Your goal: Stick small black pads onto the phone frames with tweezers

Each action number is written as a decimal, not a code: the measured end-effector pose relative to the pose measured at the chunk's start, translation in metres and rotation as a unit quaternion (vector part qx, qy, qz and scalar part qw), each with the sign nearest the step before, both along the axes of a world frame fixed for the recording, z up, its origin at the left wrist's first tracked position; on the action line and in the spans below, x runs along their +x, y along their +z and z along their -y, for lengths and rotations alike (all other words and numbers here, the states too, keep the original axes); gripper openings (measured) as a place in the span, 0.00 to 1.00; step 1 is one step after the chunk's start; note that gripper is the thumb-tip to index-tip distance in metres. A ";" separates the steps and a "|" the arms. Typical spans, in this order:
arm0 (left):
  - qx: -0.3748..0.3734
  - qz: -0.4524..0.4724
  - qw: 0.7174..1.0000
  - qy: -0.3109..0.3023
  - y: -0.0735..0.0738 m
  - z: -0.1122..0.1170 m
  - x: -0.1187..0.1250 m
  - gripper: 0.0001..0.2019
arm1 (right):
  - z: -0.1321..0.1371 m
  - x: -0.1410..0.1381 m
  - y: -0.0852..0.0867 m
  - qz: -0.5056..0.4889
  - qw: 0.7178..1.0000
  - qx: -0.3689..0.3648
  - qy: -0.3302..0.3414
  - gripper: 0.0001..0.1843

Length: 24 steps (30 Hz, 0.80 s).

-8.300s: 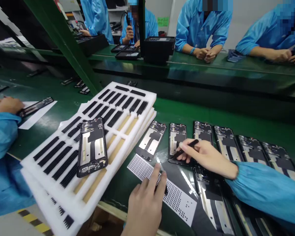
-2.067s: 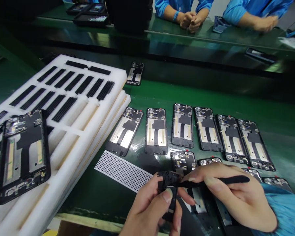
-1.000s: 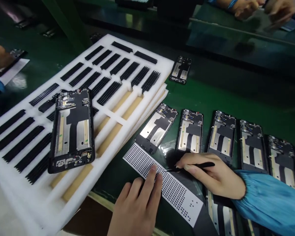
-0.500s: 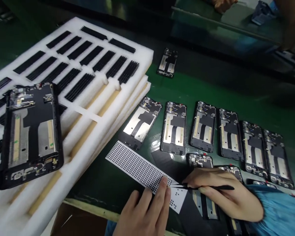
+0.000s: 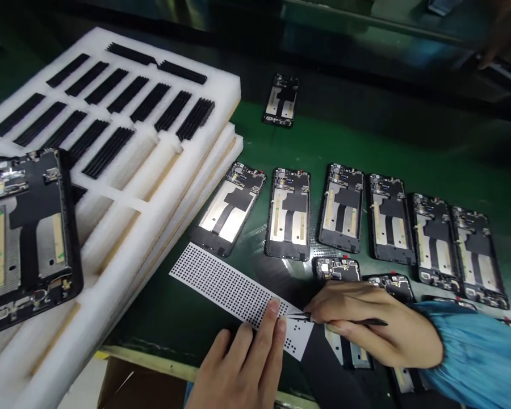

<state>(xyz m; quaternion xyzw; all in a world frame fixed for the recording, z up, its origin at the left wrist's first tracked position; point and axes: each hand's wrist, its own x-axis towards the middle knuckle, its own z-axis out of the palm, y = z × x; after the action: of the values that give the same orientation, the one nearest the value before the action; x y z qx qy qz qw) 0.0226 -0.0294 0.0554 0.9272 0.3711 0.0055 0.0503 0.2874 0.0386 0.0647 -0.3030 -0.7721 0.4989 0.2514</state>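
My left hand (image 5: 242,363) lies with fingers apart, its fingertips pressing on a white sheet of small black dot stickers (image 5: 221,284). My right hand (image 5: 366,321) pinches dark tweezers (image 5: 368,322), whose tips touch the sheet just beside my left fingertips. Whether a dot is between the tips is too small to tell. Partly under my right hand are opened phone bodies, one of them a phone body (image 5: 336,268) with its top end showing. Just beyond the sheet rests another phone body (image 5: 230,210), tilted to the right.
More phone bodies stand in a row (image 5: 344,207) across the green table (image 5: 255,149). A stack of white foam trays (image 5: 153,187) holding black parts fills the left, with a phone body (image 5: 28,238) on top. A lone phone body (image 5: 281,99) lies farther back.
The view has shifted a little, so most things sit farther left and slightly higher. The tweezer tips remain at the sheet beside my left fingers.
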 end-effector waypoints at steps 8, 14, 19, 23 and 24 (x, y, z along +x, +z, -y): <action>0.025 0.017 1.000 0.002 -0.002 0.000 0.003 0.19 | -0.008 -0.004 0.010 0.036 0.999 -0.008 0.022 0.13; 0.045 0.028 0.999 -0.008 -0.006 -0.001 0.001 0.19 | -0.014 -0.006 0.013 0.047 0.998 -0.014 0.034 0.14; 0.048 0.032 0.998 -0.021 -0.009 -0.005 -0.004 0.22 | -0.007 -0.006 0.005 0.016 0.995 0.070 0.071 0.17; 0.063 0.054 0.995 -0.052 -0.018 -0.008 -0.014 0.21 | 0.006 -0.012 -0.001 0.015 0.982 0.168 0.087 0.21; 0.065 0.069 0.994 -0.047 -0.021 -0.009 -0.017 0.20 | 0.007 -0.011 0.000 0.001 0.979 0.186 0.083 0.21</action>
<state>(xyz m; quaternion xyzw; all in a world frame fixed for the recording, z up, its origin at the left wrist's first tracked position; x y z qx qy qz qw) 0.0057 -0.0207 0.0342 0.9424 0.3214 0.0913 0.0158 0.2769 0.0316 0.0652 -0.1866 -0.8742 0.3652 0.2599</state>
